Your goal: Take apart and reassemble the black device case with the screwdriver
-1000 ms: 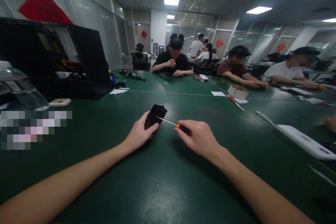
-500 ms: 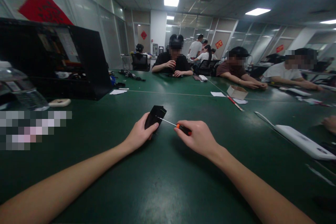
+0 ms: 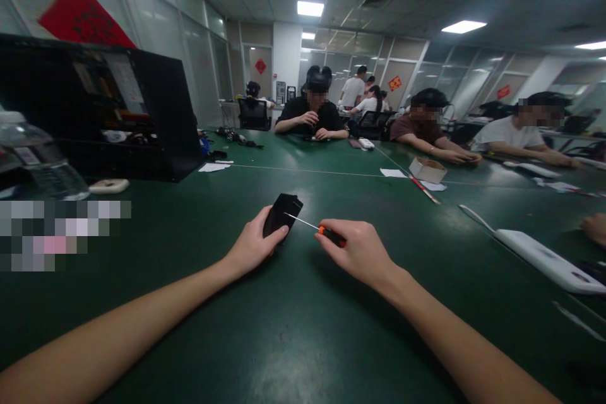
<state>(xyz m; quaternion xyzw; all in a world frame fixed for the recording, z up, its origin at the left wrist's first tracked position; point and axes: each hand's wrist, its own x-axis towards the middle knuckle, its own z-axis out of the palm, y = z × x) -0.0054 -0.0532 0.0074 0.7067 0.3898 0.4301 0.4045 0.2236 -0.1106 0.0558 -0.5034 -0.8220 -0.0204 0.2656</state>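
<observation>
My left hand [image 3: 254, 241] is closed around a black box-shaped device [image 3: 283, 213], tilted above the green table, its thumb pressed on the face toward me. What kind of device it is I cannot make out. In my right hand [image 3: 360, 246] is a screwdriver [image 3: 332, 235] with a black and orange handle, pinched between thumb and fingers. Its thin metal shaft points left, and the tip meets the upper face of the black device. Whether a screw sits under the tip is too small to see.
At left stand an open black computer case [image 3: 161, 113] and a clear water bottle [image 3: 40, 158]. A white power strip [image 3: 549, 259] lies on the right. Farther back are a small open box [image 3: 427, 170] and paper slips [image 3: 392, 173]. Several people sit around the green table [image 3: 284, 341].
The view has shifted slightly, so the scene sits a little lower. Both hands keep their grips, and the screwdriver tip stays at the black device.
</observation>
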